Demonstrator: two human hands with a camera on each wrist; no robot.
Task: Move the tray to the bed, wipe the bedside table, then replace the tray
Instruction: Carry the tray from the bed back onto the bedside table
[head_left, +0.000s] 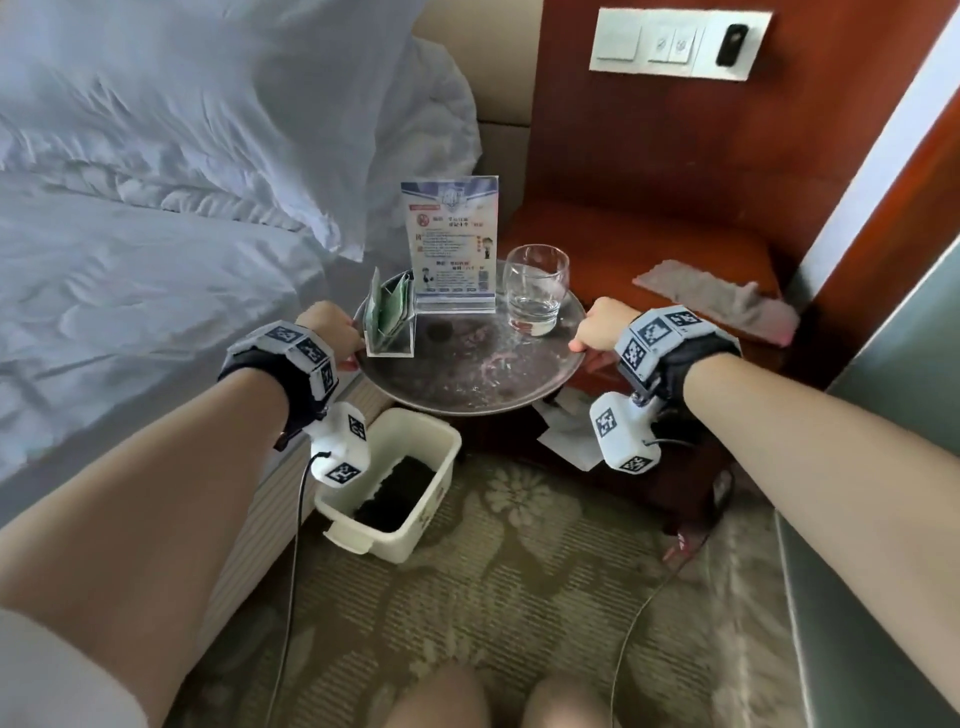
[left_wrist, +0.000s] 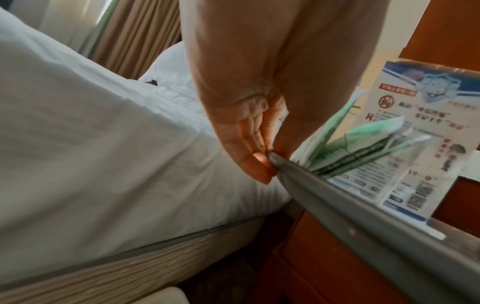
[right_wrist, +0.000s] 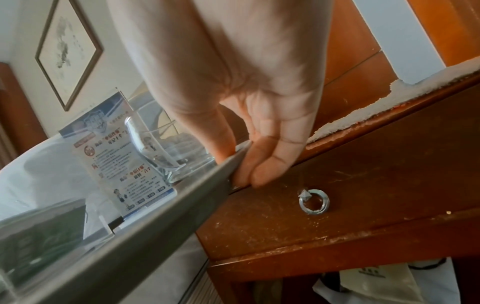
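Tray (head_left: 467, 358) pinched at opposite rims by my left hand (head_left: 332, 327) and right hand (head_left: 602, 332), between bed (head_left: 130, 260) and surface (head_left: 649, 249). Next: carry it level, since the glass (head_left: 535, 291) could tip.

In the head view, the left hand (head_left: 332, 330) and right hand (head_left: 605, 330) hide their fingers under the tray (head_left: 467, 384) rim. The print on the sign (head_left: 452, 239) is too small to read. The tray covers the bedside table's (head_left: 649, 244) front left corner.
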